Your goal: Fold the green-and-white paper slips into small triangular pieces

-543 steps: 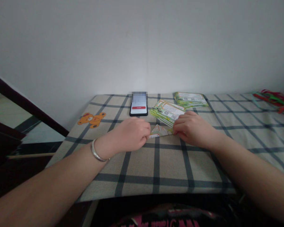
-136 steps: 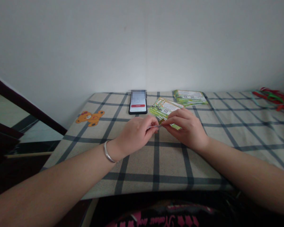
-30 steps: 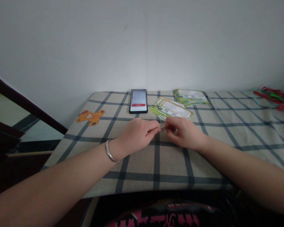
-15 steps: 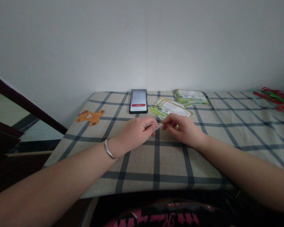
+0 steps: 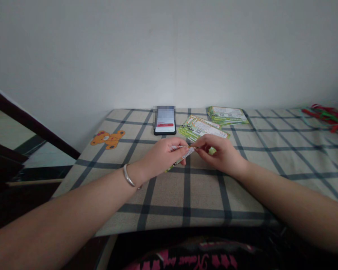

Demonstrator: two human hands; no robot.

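Note:
Between my two hands is a printed paper leaflet (image 5: 183, 155), white and green like those lying beyond it, seen folded or at a steep angle. My left hand (image 5: 169, 152), with a silver bangle at the wrist, pinches it between thumb and fingers. The fingertips of my right hand (image 5: 216, 152) grip its right end, and a bit of green-white paper shows below that palm. Just past my hands lies a fanned set of green and white leaflets (image 5: 205, 127). How the held leaflet is folded is partly hidden by my fingers.
A phone (image 5: 165, 129) with a lit screen lies near the wall. Another stack of leaflets (image 5: 228, 114) sits at the back right. Red and green cords (image 5: 326, 118) lie at the far right. A bear picture (image 5: 108, 140) is on the checked tablecloth (image 5: 163, 210).
The leaflet has turned between my hands, so more of its printed face and a green corner now show below my left thumb. Both hands stay almost in place.

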